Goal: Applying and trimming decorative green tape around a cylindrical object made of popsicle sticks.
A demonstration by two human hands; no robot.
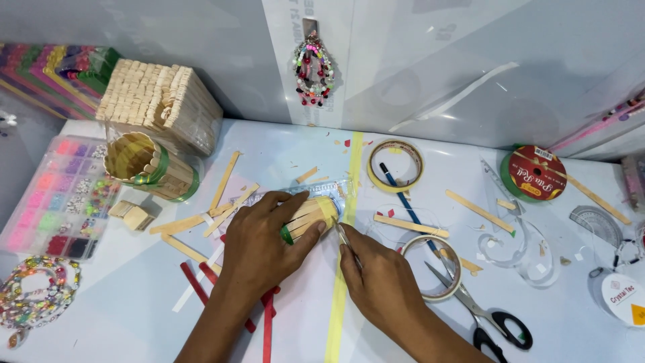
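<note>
My left hand [262, 238] lies over a small cylinder of wooden craft sticks [312, 214] with a green band, pressing it down on a clear plastic ruler [329, 191]. My right hand [379, 279] is just to its right, fingers pinched around a thin metal tool [344, 236] whose tip is at the cylinder's end. A long yellow tape strip [339, 296] runs down the table between my hands.
A larger stick cup [144, 165] and a stack of sticks [158, 101] stand at back left, beside a bead box [60, 198]. Loose sticks, tape rolls [395, 165], a pencil, scissors [480, 312], a ribbon spool [534, 173] and a protractor lie to the right.
</note>
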